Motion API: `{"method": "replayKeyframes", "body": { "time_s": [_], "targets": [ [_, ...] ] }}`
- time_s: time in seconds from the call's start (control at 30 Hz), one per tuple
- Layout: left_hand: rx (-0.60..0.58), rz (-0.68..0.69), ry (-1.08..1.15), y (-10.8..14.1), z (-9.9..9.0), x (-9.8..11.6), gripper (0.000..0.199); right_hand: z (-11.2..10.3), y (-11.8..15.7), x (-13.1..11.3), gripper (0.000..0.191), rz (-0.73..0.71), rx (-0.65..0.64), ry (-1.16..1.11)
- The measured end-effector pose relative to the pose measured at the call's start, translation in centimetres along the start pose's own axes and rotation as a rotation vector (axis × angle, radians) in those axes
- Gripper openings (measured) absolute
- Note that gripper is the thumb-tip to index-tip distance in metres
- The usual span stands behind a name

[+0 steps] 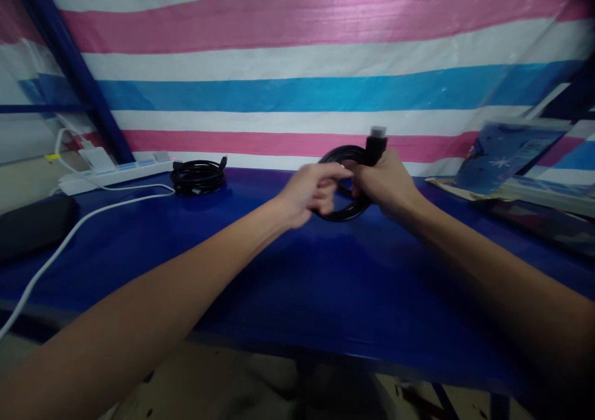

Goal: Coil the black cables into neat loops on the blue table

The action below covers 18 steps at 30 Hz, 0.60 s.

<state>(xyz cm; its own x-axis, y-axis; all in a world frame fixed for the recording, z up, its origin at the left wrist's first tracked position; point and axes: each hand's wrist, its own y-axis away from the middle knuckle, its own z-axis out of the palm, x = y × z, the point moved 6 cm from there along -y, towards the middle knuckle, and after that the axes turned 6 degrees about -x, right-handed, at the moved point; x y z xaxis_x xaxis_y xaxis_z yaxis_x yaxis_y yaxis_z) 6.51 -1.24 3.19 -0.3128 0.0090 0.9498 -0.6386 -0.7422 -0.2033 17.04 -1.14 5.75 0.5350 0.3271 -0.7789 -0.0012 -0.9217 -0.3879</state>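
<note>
A coiled black cable (343,214) hangs above the blue table, its flat metal-tipped connector (376,141) pointing up. My right hand (383,178) is closed around the coil and the connector end at its right side. My left hand (316,191) is at the coil's left side, index finger reaching toward my right hand, the other fingers curled by the loops. Blur hides whether the left fingers grip the cable. A second coiled black cable (198,177) lies on the table to the left.
The blue table (325,296) ends in a front edge. A white power strip (121,173) with a plugged-in charger (96,158) and white cord (69,240) is at left, near a dark flat object (37,225). A blue package (504,157) stands at right before the striped sheet.
</note>
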Motion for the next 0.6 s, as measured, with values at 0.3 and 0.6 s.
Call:
{"method": "replayKeyframes", "body": {
  "time_s": [0.3, 0.6],
  "targets": [
    [0.541, 0.220, -0.518, -1.7, -7.4, 0.5, 0.018, 3.6, 1.8, -1.8, 0.015, 0.087, -0.169, -0.170],
    [-0.244, 0.018, -0.012, -0.1, -0.4, 0.2, 0.031, 1.3, 0.9, 0.0, 0.035, 0.134, -0.611, -0.474]
  ]
}}
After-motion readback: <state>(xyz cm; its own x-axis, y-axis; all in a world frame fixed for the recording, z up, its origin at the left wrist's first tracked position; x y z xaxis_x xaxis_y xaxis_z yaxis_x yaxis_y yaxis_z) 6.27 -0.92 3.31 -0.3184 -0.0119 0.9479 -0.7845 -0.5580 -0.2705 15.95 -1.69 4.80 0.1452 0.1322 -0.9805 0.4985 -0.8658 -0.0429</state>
